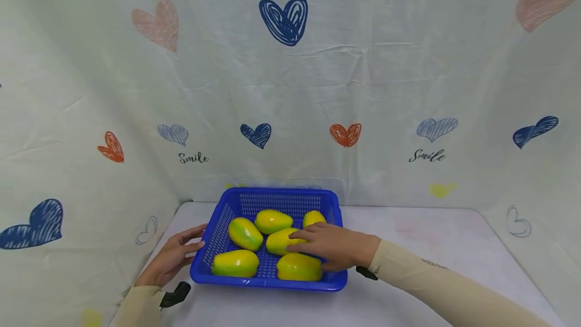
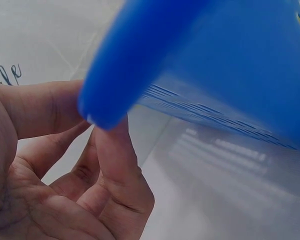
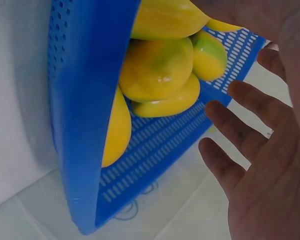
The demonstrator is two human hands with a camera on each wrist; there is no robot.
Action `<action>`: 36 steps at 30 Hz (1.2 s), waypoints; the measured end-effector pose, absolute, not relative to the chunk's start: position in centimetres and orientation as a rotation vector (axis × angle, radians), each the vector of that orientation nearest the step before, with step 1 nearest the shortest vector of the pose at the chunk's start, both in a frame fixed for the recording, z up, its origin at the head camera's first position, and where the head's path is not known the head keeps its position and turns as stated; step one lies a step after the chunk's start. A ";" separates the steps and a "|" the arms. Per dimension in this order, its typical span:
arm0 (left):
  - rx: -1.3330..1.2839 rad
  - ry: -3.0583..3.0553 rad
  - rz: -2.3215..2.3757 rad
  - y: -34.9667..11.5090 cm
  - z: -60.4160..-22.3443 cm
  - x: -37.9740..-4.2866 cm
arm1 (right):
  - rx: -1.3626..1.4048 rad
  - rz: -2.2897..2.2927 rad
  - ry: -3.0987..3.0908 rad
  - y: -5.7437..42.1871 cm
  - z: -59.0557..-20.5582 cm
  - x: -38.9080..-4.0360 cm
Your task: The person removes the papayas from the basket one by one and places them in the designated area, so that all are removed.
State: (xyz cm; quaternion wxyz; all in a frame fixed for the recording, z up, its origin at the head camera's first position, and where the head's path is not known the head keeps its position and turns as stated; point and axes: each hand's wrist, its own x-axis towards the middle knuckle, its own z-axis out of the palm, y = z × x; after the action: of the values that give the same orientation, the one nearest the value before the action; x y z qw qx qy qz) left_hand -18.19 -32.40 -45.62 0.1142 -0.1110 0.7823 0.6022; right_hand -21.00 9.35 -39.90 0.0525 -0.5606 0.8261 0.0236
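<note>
A blue plastic basket (image 1: 268, 280) with slotted walls stands on the table and holds several yellow-green mangoes (image 1: 236, 263). At its left side my left hand (image 1: 174, 256) pinches the rim (image 2: 112, 85) between thumb and fingers, as the left wrist view shows. My right hand (image 1: 333, 245) reaches over the basket's right side, above a middle mango (image 1: 279, 241) and a front right mango (image 1: 299, 267). In the right wrist view its fingers (image 3: 250, 120) are spread and hold nothing. Part of the back right mango (image 1: 313, 217) is hidden behind this hand.
The white table (image 1: 408, 236) extends to the right of the basket. A pale curtain (image 1: 295, 90) printed with hearts hangs behind the table and along both sides. Each wrist carries a black strap-on piece, such as the camera mount (image 1: 176, 295) at the left.
</note>
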 end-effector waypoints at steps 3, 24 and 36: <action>-0.331 2.296 1.763 -32.3 -45.7 -18.2 | -1.710 0.102 2.489 8.8 -39.7 -21.1; -0.346 2.293 1.784 -32.3 -45.9 -18.1 | -1.822 0.441 2.342 6.3 -40.5 -20.8; -0.335 2.276 1.819 -32.3 -46.1 -18.0 | -1.744 0.475 2.372 5.9 -41.1 -20.8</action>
State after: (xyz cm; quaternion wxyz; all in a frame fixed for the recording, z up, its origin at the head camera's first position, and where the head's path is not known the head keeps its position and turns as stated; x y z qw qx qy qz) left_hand -18.03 -32.32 -46.05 0.1045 -0.1135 0.7718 0.6168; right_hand -20.81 5.93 -41.10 0.0796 -0.5828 0.7930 0.1588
